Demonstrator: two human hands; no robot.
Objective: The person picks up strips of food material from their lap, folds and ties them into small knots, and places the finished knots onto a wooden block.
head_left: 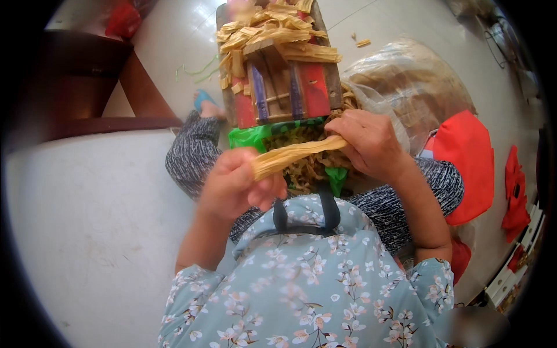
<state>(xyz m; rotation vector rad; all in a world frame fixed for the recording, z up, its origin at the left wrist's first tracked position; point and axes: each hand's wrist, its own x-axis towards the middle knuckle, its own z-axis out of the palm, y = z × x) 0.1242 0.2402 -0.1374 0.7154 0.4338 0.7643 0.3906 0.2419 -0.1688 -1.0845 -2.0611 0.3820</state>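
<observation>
A long yellow, fibrous dried strip (296,155) stretches between my two hands above my lap. My left hand (237,177) pinches its left end. My right hand (371,142) is closed round the other end, with the fingers curled. Just beyond the hands stands a wooden board (227,107) with red and blue parts and a slanting wooden block (266,57). More yellow strips (272,32) and short cut pieces lie heaped on its far part. Below the strip, a green plastic bag (246,137) holds a pile of brownish strips (301,177), partly hidden by my hands.
A large clear plastic bag (415,75) of brownish stuff stands to the right of the board. Beside my right knee lies a red bag (467,168). Dark red wooden furniture (110,124) stands at the left. A few loose pieces (363,43) lie on the pale floor.
</observation>
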